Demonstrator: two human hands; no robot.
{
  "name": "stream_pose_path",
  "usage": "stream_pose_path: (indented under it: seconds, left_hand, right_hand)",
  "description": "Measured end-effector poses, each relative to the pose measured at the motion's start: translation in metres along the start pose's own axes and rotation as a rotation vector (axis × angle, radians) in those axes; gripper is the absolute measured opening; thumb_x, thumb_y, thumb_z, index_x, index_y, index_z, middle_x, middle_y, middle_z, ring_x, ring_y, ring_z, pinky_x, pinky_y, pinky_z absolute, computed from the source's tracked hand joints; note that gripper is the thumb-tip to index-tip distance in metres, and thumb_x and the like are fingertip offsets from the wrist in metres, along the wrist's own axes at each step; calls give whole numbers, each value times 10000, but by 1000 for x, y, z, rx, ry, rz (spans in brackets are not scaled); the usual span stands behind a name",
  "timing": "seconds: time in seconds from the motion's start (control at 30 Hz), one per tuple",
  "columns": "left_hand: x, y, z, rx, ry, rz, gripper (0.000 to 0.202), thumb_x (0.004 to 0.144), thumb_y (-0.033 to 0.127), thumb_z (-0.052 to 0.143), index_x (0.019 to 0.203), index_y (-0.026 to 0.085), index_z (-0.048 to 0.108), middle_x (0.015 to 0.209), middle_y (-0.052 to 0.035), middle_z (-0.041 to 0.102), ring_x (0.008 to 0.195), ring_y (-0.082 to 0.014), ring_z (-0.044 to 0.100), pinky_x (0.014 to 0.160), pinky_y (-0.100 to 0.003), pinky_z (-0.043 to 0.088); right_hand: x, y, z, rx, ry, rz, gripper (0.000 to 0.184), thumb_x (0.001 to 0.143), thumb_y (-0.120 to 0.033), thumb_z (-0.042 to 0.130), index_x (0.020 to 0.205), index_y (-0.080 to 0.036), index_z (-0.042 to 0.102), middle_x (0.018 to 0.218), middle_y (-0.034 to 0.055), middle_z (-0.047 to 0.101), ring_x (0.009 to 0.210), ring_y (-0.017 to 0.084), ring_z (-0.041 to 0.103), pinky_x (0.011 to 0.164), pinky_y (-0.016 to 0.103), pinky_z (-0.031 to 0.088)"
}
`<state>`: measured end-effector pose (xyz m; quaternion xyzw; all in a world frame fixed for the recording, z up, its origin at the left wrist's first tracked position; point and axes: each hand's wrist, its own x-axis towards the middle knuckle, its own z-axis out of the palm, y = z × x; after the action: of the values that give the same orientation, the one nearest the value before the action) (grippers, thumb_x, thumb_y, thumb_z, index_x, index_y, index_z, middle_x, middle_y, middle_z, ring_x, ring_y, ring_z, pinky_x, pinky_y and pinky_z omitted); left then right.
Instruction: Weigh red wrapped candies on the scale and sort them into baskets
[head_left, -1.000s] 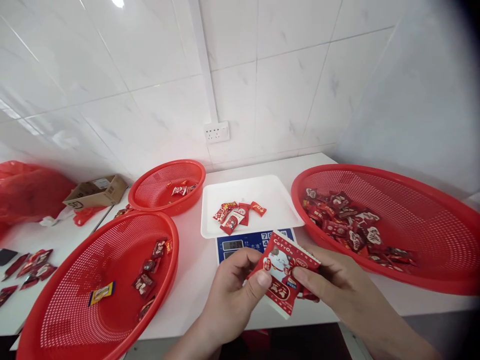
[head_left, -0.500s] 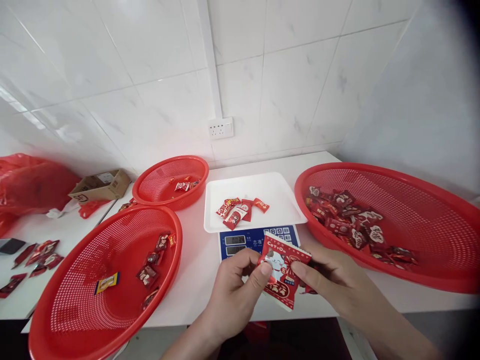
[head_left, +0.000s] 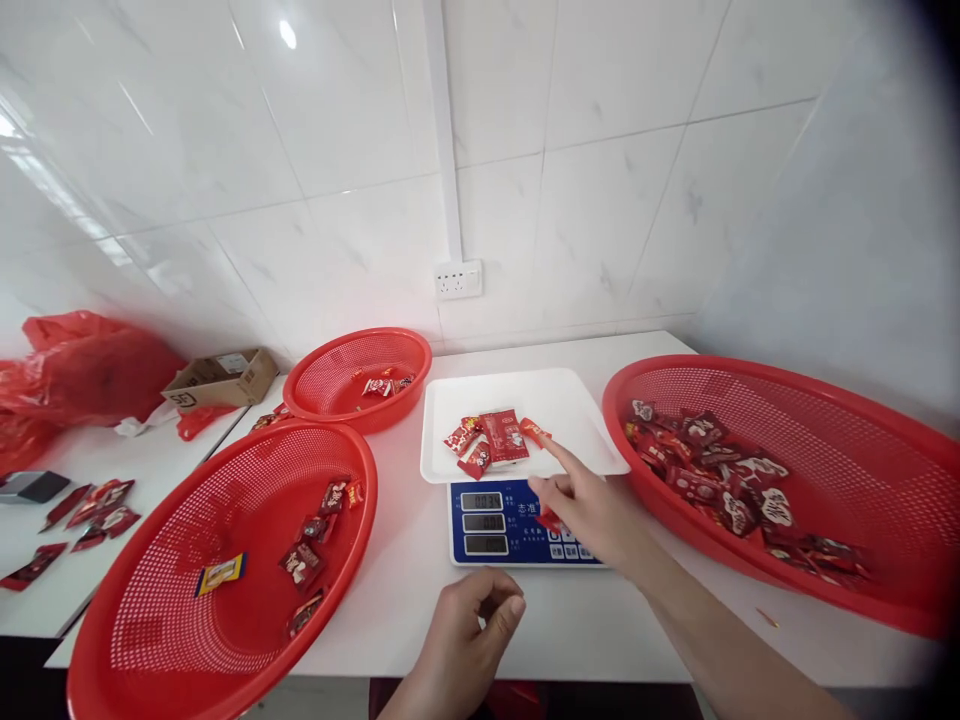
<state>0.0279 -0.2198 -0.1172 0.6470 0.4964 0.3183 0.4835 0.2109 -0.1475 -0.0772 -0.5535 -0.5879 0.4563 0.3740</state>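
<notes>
My right hand [head_left: 581, 505] reaches over the scale, its index finger stretched to a small red wrapped candy [head_left: 535, 432] on the white tray [head_left: 585, 405]. Below its curled fingers part of another red candy packet [head_left: 550, 519] shows, apparently held in the palm. A larger red cotton candy packet [head_left: 504, 437] lies flat on the tray, partly over several smaller candies [head_left: 474, 455]. My left hand [head_left: 480, 620] hovers in front of the blue scale [head_left: 491, 557], fingers curled with nothing seen in them. Lit digits show on the scale's top display.
Red baskets with wrapped candies stand at the right [head_left: 780, 375], front left [head_left: 352, 560] and back left [head_left: 360, 415]. Farther left are a cardboard box [head_left: 225, 385], a red plastic bag [head_left: 97, 370] and loose packets [head_left: 101, 500]. A wall socket [head_left: 459, 280] is above the table.
The cotton candy packet has gone from both hands onto the tray. My right hand has moved forward to the tray's edge. My left hand has let go and stays low.
</notes>
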Motion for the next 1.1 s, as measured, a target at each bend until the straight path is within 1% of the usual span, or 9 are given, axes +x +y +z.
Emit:
stream_pose_path:
  seconds: [0.07,0.23,0.33,0.47,0.57,0.67,0.8,0.93,1.1]
  left_hand:
    - [-1,-5,1,-15,-14,-11,277,868,393,483,790,150,589,677,-17,562,640,-130,470,613,-225,370]
    - [-3,-16,11,-43,-75,-16,253,859,361,502,797,141,611,690,-23,581,649,-128,486,628,-222,388]
    - [-3,-16,17,-1,-120,-3,213,856,322,509,840,147,630,741,-31,614,674,-130,518,644,-217,406]
    - [-1,-17,21,99,-161,25,197,844,299,524,907,159,648,796,-40,645,710,-139,555,661,-215,419]
    - [0,-23,24,121,-176,24,201,840,287,524,933,164,652,797,-40,651,701,-138,562,652,-210,426]
    - [2,-32,27,145,-165,38,174,831,249,518,884,168,662,776,-34,644,675,-132,554,639,-206,425]
    - [2,-37,29,160,-138,73,179,833,230,501,855,166,667,780,-42,646,666,-135,555,632,-210,429]
    - [0,-39,29,173,-118,93,182,832,218,499,868,166,670,792,-50,656,685,-146,575,643,-220,437]
    - [-1,-44,29,200,-113,144,167,817,197,521,879,181,675,803,-50,670,717,-157,598,665,-228,438]
  right_hand:
    - [-17,11,1,-13,-62,-10,670,858,-508,452,1419,-196,259,612,-45,513,581,135,493,574,261,428]
    - [-58,41,-3,28,-248,56,488,846,-491,497,1230,-192,516,907,50,614,829,175,580,779,320,470]
    - [-74,56,-7,60,-289,129,445,817,-448,557,1185,-198,555,1112,95,610,1028,225,569,911,368,436]
    - [-83,62,-12,2,-269,151,377,821,-440,537,1104,-198,600,1097,88,627,1004,223,586,897,358,451]
    - [-73,47,-15,-158,-176,80,326,836,-451,500,1024,-215,624,948,51,652,852,189,604,774,307,485]
    - [-48,21,-15,-318,-26,-79,288,837,-440,497,973,-222,627,847,32,641,768,174,594,689,279,476]
    - [-4,-9,-5,-619,136,-248,261,842,-435,521,973,-235,626,927,35,651,815,190,603,676,293,447]
    - [26,-19,10,-903,138,-288,277,837,-467,533,891,-209,618,909,40,665,822,222,619,601,291,403]
    - [35,-18,20,-1096,139,-311,224,848,-399,536,822,-184,592,847,56,658,795,228,613,531,278,335]
